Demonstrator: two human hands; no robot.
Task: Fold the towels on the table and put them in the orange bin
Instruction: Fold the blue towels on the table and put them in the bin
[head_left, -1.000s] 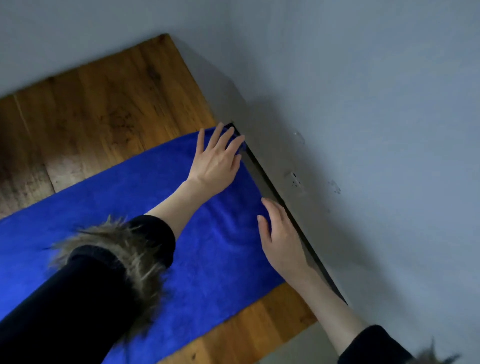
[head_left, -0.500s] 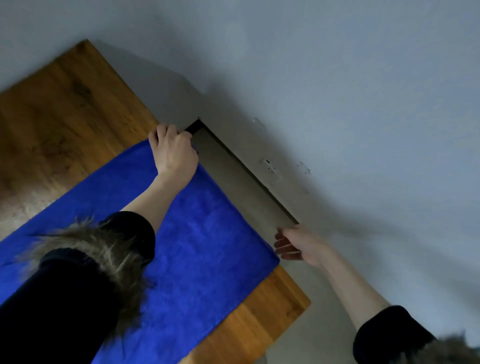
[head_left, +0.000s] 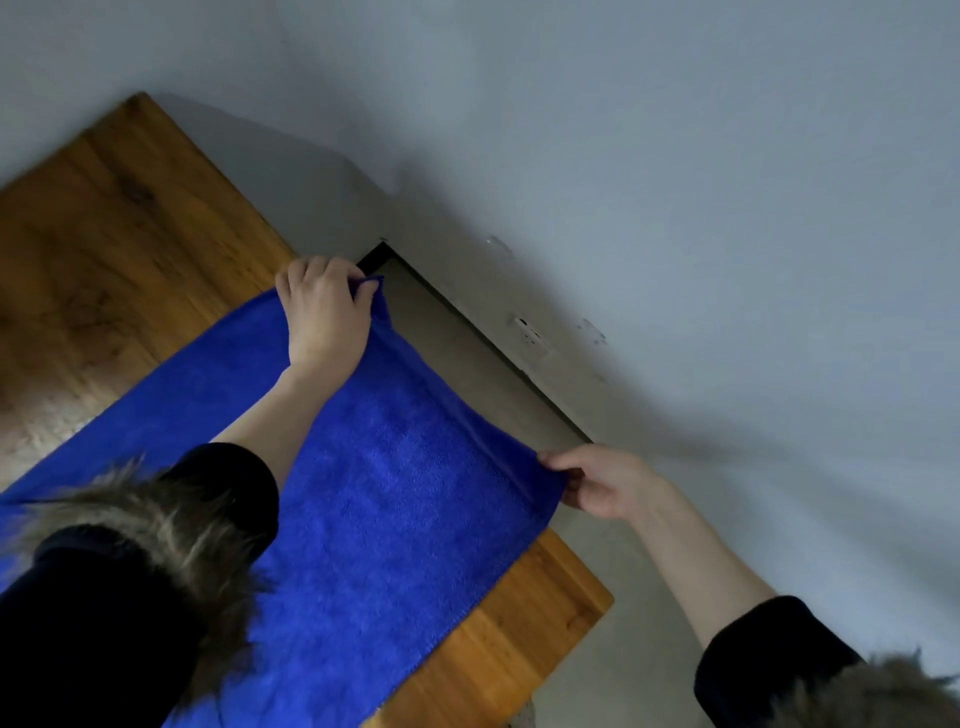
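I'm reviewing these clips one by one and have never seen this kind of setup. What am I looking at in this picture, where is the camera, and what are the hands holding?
There is no machine here: a person works with bare hands, and the single camera sits on their head, looking forward and down. A blue towel lies spread on a wooden table that stands against a grey wall. The left hand grips the towel's far corner; the right hand pinches the near corner of the same short edge, which is raised slightly off the table. The dark sleeves have fur cuffs. The orange bin is not in view.
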